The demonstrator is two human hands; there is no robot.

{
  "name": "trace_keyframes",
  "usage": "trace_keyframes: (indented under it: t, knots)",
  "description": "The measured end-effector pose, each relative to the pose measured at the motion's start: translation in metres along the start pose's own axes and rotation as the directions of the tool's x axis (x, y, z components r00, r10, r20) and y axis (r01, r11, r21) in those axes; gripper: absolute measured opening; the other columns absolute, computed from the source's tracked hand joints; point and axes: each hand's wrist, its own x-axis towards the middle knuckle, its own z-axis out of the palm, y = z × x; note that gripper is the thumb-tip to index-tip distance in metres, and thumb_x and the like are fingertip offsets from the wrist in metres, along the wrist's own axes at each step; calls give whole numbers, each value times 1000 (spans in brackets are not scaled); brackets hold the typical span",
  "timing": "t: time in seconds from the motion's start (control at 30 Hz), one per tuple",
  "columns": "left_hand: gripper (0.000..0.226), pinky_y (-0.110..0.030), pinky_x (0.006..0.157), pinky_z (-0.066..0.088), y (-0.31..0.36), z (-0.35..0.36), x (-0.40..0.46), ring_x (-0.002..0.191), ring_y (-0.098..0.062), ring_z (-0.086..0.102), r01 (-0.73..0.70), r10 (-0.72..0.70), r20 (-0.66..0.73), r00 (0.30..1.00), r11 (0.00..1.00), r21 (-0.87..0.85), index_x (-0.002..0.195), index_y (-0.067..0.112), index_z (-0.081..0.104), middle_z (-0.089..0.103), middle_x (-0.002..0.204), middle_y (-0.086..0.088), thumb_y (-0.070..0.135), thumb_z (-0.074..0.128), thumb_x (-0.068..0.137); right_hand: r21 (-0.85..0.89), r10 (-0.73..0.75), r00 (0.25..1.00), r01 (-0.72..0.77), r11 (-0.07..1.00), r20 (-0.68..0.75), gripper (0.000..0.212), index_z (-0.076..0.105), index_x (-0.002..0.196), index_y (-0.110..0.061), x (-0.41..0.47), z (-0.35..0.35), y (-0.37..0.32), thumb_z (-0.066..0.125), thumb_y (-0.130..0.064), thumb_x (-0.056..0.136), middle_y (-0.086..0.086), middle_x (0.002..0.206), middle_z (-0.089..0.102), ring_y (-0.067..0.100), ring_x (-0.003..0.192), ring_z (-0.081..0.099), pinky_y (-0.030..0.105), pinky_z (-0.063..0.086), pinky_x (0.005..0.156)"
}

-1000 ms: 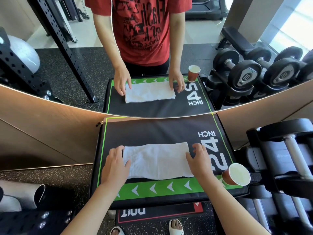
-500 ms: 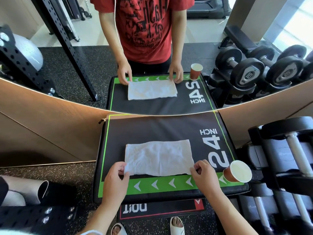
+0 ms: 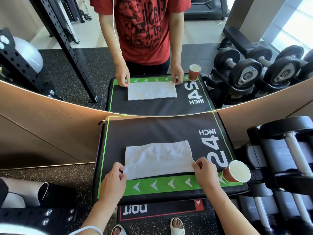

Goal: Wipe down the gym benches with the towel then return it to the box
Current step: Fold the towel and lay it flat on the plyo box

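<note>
Here the white towel [image 3: 158,159] lies flat, folded into a rectangle, on the black top of the plyo box [image 3: 152,129], nearer the box's green arrow-marked edge than its far edge by the mirror. The left hand [image 3: 112,181] sits at the towel's near left corner, its thumb and fingers closed on the cloth in a pinch, with the corner lifted slightly off the box top. The right hand [image 3: 204,173] is at the towel's near right corner, fingers curled and thumb meeting them on the towel's edge, also pinching it. The towel thus stretches between the two hands and extends away from them toward the middle of the box. A red paper cup [image 3: 236,171] with a pale inside stands on the box's near right corner, just beside the right hand and apart from the towel. White "24 INCH" lettering runs along the box top between the towel and the box's right edge. Dumbbells [image 3: 286,160] rest on a rack to the right of the box.
</note>
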Motion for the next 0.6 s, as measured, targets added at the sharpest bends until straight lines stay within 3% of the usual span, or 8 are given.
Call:
trace_keyframes:
  t: [0.1,0.2,0.27,0.37,0.53,0.6]
  knots:
    - [24,-39,56,42,4,-2,1,67,-22,52,-43,41,25,999,995,94,92,29,41,52,74,6,13,59,94,-66,-17,1000,17,998,-2,24,54,76,-21,2,-3,-6,66,-21,97,-7,65,61,11,60,57,26,38,50]
    - [26,-24,52,37,12,-4,2,83,-15,53,-135,135,17,991,970,200,104,28,57,47,97,8,10,69,89,-206,-98,995,88,975,-36,18,50,81,-21,-3,-8,-17,63,-19,93,-9,81,54,12,62,52,31,38,51]
    - [31,-24,60,43,20,0,4,93,-15,53,-253,258,12,966,937,242,107,24,66,51,104,8,7,75,82,-227,-222,975,211,951,-21,8,55,91,-20,-11,-6,-30,63,-18,90,-9,94,51,14,67,54,35,46,56]
    - [31,-34,76,52,39,10,11,100,-17,58,-410,410,58,910,872,267,109,22,70,57,110,7,7,75,83,-229,-420,906,421,877,58,12,62,98,-16,-23,9,-54,66,-15,88,-4,99,55,20,73,57,34,48,61]
    - [40,-32,100,44,53,22,32,124,-16,49,-505,452,230,862,811,295,137,27,58,50,135,8,27,62,97,-273,-570,809,586,763,144,23,69,99,-8,-19,35,-79,65,5,80,5,99,61,28,84,58,34,41,61]
    - [44,-33,103,41,48,23,39,130,-16,46,-499,433,259,863,806,317,142,30,54,47,141,8,35,60,99,-327,-538,825,564,759,174,27,68,104,-8,-10,36,-73,58,5,83,5,104,60,29,93,56,37,45,66]
